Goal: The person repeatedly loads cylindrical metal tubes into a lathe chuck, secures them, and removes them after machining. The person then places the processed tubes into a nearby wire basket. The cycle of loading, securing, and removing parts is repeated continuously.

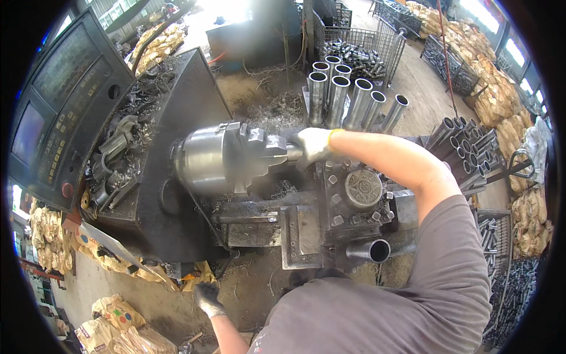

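A person stands over a metal lathe, seen from above. The right hand, in a white work glove, reaches across to the lathe's round steel chuck. Its fingers are curled together around a short steel tube that sticks out of the chuck's jaws, so the hand is wrapped on the tube right at the chuck's face. The left hand, in a dark glove, hangs low, well below the chuck and away from the machine; its fingers look loosely bent and it holds nothing that can be seen.

Just to the right of the chuck, under the right forearm, sits the square tool post with its bolts, and a second steel tube lies below that. Above and to the right of the chuck, a group of upright steel tubes stands in a cluster. To the left of the chuck is a dark control panel with buttons.
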A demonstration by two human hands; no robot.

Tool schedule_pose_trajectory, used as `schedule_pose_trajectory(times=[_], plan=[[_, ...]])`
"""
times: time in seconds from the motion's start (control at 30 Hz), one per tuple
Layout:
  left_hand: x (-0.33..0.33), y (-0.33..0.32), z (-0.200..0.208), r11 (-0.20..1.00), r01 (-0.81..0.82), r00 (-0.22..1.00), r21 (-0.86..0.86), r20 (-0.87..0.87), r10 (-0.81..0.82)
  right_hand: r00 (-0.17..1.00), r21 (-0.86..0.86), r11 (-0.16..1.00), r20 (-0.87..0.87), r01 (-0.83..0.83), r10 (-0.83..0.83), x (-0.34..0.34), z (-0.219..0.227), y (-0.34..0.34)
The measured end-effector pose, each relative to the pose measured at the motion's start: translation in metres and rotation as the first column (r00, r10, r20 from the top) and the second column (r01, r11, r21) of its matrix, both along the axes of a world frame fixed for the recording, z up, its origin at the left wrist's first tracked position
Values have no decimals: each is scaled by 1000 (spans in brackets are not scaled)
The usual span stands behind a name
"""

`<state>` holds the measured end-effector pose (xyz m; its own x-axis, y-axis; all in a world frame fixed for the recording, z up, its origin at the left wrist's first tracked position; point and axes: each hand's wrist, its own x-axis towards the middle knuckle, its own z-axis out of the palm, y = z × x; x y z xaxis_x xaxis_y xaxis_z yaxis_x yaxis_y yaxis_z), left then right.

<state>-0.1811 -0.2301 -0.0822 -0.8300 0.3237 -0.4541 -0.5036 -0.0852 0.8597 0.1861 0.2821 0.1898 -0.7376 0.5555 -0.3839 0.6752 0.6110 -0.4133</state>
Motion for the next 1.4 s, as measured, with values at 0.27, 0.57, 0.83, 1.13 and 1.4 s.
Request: schedule_pose_trajectory(times=[0.27, 0.57, 0.83, 1.13, 1.4], plan=[[-28, 34, 94, 978, -99, 933, 185, 359, 27, 985, -148, 974, 47, 174, -169, -6, -28, 25], [-68, 0, 36, 996, -3, 998, -85, -58, -2, 939, 179, 935, -218, 306, -266, 27, 56, -52], [-22, 113, 315, 978, -192, -460, 77, -887, -20, 427, -81, 881, -852, 465, -304, 123, 109, -255], [-161, 255, 451, 553, -495, 62, -670, -662, -747, 293, -278, 760, -802, 587, -520, 154, 85, -365], [71, 147, 332, 879, 350, -411, -323, -896, -166, 96, -474, 561, -700, 679, -708, 216, 37, -402]])
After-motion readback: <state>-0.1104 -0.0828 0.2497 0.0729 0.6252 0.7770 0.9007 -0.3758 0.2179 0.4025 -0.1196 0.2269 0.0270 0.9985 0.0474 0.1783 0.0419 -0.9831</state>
